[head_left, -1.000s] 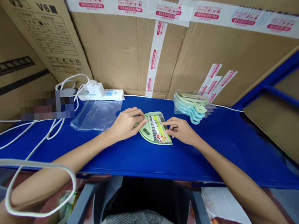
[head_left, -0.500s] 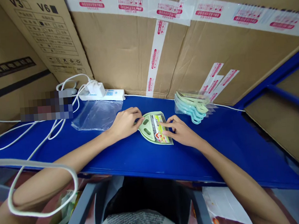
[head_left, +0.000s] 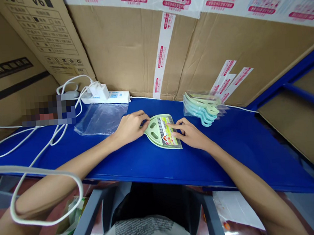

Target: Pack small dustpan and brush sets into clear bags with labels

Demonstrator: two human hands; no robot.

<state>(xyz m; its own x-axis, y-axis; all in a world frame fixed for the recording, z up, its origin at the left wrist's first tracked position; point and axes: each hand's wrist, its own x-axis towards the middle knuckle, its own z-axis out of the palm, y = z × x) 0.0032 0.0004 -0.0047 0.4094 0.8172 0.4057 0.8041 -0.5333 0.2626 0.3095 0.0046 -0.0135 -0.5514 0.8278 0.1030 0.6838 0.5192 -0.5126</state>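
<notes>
A pale green mini dustpan-and-brush set [head_left: 158, 133] with a printed paper label lies flat on the blue table [head_left: 155, 164]. My left hand [head_left: 132, 126] grips its left, handle end with curled fingers. My right hand [head_left: 190, 133] rests on the right side, fingertips pressing the label. A stack of similar green and blue sets in clear wrap [head_left: 203, 107] sits just right of my hands.
A pile of clear plastic bags [head_left: 100, 118] lies left of my hands. A white power strip [head_left: 107, 96] with plugs and looping white cables [head_left: 40, 140] sits at the back left. Taped cardboard boxes [head_left: 146, 43] wall the back. A blue shelf frame [head_left: 300, 86] rises at right.
My right hand slid a little left over the label. The set stays in the same spot under both hands; the camera tilted slightly.
</notes>
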